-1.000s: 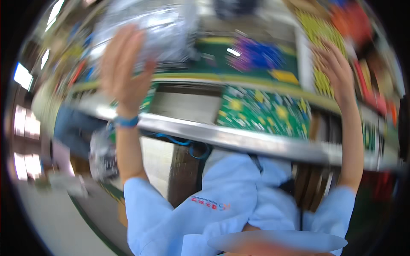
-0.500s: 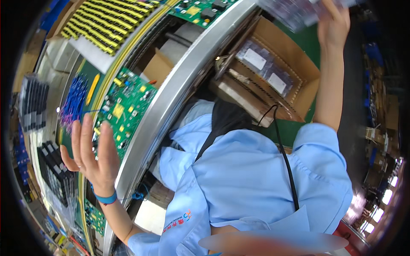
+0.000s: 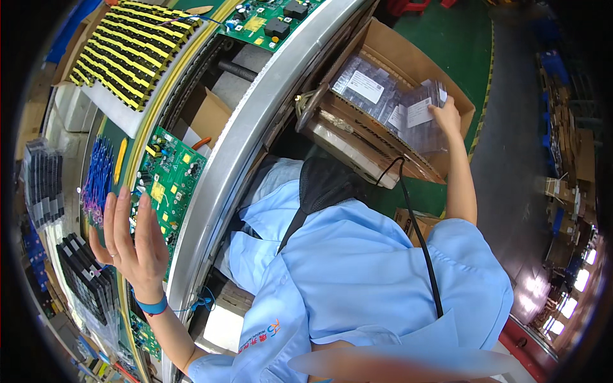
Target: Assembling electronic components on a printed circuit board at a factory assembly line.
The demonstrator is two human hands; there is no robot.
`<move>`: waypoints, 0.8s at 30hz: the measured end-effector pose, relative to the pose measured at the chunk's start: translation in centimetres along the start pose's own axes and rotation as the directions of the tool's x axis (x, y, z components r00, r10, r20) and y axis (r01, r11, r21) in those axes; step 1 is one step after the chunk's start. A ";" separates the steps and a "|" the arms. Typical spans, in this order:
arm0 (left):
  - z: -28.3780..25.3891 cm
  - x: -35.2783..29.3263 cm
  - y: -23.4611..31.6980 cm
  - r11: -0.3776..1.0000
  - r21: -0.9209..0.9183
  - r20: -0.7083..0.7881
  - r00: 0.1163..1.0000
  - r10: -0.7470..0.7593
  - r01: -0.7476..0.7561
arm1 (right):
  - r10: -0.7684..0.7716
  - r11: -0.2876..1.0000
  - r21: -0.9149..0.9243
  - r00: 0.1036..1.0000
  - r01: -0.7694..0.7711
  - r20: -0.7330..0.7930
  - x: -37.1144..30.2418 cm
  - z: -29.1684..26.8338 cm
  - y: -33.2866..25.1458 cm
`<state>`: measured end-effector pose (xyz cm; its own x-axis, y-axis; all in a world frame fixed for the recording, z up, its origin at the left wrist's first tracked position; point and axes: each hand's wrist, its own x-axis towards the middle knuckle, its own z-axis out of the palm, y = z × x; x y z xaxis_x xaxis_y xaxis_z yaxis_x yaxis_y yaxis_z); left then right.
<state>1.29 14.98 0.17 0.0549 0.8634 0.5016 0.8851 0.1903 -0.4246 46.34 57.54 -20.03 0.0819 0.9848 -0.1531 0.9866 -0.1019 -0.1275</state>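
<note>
My right hand [image 3: 446, 117] is closed on the edge of a clear plastic package [image 3: 429, 135], which bears a white label. The package lies inside an open cardboard box [image 3: 457, 102], beside another labelled clear package [image 3: 367, 87]. What the packages hold is hard to make out. Over on the left, my left hand [image 3: 135, 246] hovers with its fingers spread and nothing in them; a blue band [image 3: 152, 306] circles the wrist. Just behind its fingers is a green circuit board [image 3: 171, 179] on the conveyor line [image 3: 220, 175].
Blue wires [image 3: 99, 175] and a yellow-handled tool [image 3: 120, 159] lie left of the board. Farther up are yellow-and-black parts in rows [image 3: 128, 54] and a second circuit board [image 3: 271, 25]. Black trays [image 3: 86, 274] stand far left. A black cord [image 3: 418, 230] hangs across my front.
My right hand has come down from the top right with the clear package, which is now in the box. My left hand stays open in nearly the same place.
</note>
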 end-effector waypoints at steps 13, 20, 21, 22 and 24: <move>-0.4 -2.5 0.0 0.998 -0.021 0.067 0.996 -0.054 0.056 | 0.087 0.929 0.371 0.963 0.015 -0.257 -2.2 2.4 -0.1; 0.6 -3.2 0.0 0.990 -0.074 0.061 0.992 -0.114 0.119 | 0.109 0.791 0.580 0.978 -0.195 0.179 4.3 13.8 12.4; 0.6 -3.6 0.1 0.990 -0.061 0.081 0.989 -0.120 0.125 | 0.002 0.985 0.158 0.928 -0.066 0.373 3.6 12.2 9.7; 0.3 -3.9 0.2 0.990 -0.044 0.108 0.986 -0.126 0.131 | -0.002 0.948 -0.260 0.820 0.184 0.573 1.9 9.6 5.8; 0.1 -4.0 -0.1 0.989 -0.032 0.122 0.983 -0.139 0.143 | 0.004 0.926 -0.353 0.933 0.132 0.360 -1.6 5.1 -1.2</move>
<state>0.91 11.58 -1.83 -0.1252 0.8793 0.4596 0.8980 0.2973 -0.3243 44.28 55.37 -24.63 0.0294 0.8676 -0.4964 0.9745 0.0857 0.2076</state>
